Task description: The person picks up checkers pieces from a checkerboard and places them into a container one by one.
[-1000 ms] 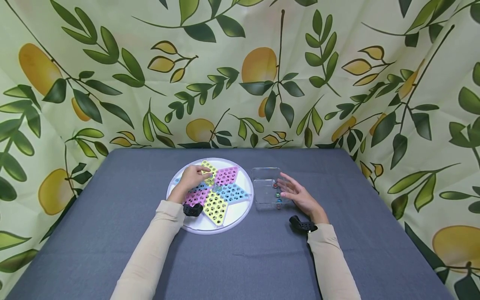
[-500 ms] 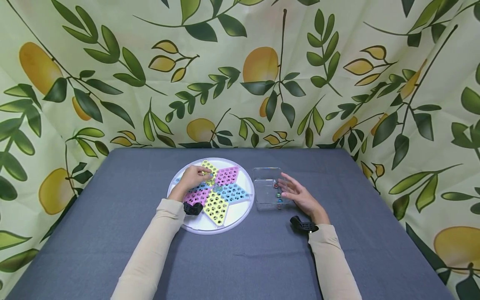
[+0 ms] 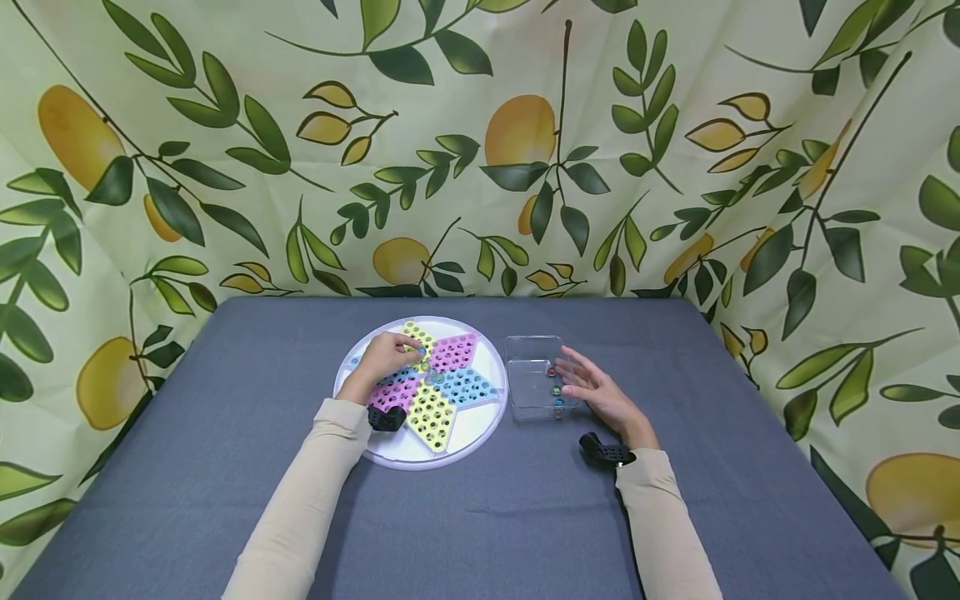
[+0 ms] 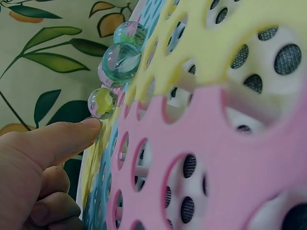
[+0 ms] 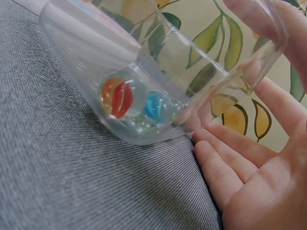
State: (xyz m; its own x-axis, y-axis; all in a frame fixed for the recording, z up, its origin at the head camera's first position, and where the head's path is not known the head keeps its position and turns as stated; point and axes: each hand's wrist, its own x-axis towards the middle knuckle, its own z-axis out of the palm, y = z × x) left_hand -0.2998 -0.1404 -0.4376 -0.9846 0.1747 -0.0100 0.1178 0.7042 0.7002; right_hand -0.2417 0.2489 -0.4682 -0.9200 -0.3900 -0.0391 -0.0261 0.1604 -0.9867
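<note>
A round white Chinese checkers board [image 3: 480,425] lies left of centre, with a star of yellow, pink and blue perforated panels. My left hand [image 3: 386,354] is over its upper left part, fingertips low at the holes, pinching a marble [image 3: 422,352]. In the left wrist view, one finger reaches to a clear marble with a yellow core [image 4: 102,103], and other fingers are curled below. My right hand [image 3: 600,396] has its fingers spread at the right wall of a clear plastic box [image 3: 528,346]. Red-orange [image 5: 117,98] and blue [image 5: 154,106] swirled marbles lie inside it.
Several clear marbles [image 3: 435,377] sit near the board's middle. Grey cloth [image 3: 480,533] covers the table, and a leaf-and-fruit patterned curtain [image 3: 465,167] hangs behind. The box stands close to the board's right edge.
Both hands stay almost in place. The fingertips of my left hand shift only slightly around the marble over the yellow panel.
</note>
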